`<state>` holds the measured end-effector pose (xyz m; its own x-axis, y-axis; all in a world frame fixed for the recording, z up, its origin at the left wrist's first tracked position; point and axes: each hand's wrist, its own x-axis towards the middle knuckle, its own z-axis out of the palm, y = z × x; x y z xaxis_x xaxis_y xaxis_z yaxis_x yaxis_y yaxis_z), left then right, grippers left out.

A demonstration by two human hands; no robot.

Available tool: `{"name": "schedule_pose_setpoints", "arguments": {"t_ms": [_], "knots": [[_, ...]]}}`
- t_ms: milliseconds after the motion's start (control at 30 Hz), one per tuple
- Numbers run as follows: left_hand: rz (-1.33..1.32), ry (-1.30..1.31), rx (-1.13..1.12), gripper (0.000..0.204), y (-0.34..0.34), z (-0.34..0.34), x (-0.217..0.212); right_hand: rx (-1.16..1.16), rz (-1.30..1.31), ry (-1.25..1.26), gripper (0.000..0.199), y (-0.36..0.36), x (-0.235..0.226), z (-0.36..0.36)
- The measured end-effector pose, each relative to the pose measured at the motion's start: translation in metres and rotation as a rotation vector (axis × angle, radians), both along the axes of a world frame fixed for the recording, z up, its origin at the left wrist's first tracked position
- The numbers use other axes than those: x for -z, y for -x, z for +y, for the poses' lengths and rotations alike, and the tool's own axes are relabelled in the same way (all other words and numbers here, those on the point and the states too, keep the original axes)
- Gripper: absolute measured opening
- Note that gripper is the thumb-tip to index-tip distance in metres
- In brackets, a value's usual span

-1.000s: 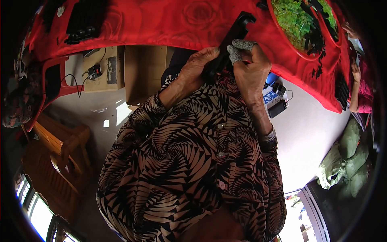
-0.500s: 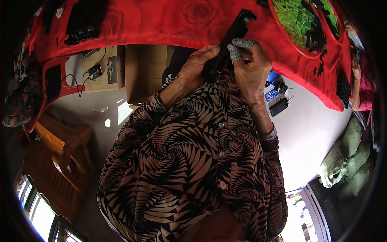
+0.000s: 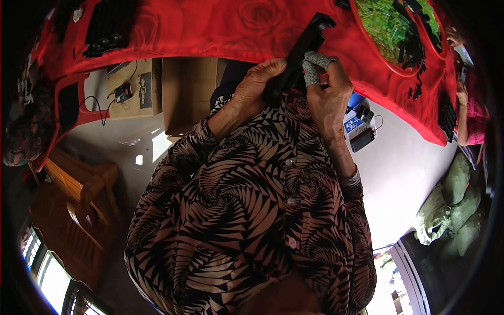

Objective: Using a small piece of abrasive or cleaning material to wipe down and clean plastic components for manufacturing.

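My left hand (image 3: 253, 84) is closed round the lower part of a long black plastic part (image 3: 302, 48), its thumb laid along the near side. The part slants up to the right and ends in a hooked, notched tip over the red cloth. At its right edge is my right hand (image 3: 329, 86), with grey fabric covers on the thumb and a finger. Those covered fingers are bent together in a pinch beside the part. Whatever sits between their tips is too small or hidden to make out. My lap and patterned shirt are just below the part's lower end.
A red-clothed table (image 3: 210, 31) spans the front. On it are stacked black parts (image 3: 110, 29) at left and a red basin (image 3: 391, 68) of green and yellow pieces at right. Below stand an open cardboard box (image 3: 189, 94) and a red chair (image 3: 79, 100). Another person's arm (image 3: 462, 113) shows far right.
My right hand's covered fingers have shifted slightly right, off the face of the black part to its edge. The left hand and the part have hardly moved.
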<state>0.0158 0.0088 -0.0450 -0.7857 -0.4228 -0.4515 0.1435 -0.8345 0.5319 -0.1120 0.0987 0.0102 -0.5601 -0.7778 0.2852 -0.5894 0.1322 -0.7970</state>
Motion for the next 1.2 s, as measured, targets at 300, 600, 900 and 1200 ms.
{"name": "schedule_pose_setpoints", "arguments": {"t_ms": [300,600,900,1200], "knots": [[-0.015,0.005,-0.016,0.026,0.0,0.001,-0.002,-0.028,0.017,-0.01,0.035,0.006,0.015,-0.004],[-0.006,-0.08,-0.08,0.012,0.001,-0.001,-0.003,-0.038,0.169,-0.041,0.031,-0.005,0.018,-0.001],[-0.102,-0.095,-0.065,0.014,0.0,0.002,-0.011,-0.119,0.611,-0.211,0.03,-0.019,-0.002,0.006],[-0.095,-0.102,-0.095,0.017,0.002,0.003,-0.015,-0.146,0.612,-0.24,0.019,-0.024,-0.009,0.006]]}}
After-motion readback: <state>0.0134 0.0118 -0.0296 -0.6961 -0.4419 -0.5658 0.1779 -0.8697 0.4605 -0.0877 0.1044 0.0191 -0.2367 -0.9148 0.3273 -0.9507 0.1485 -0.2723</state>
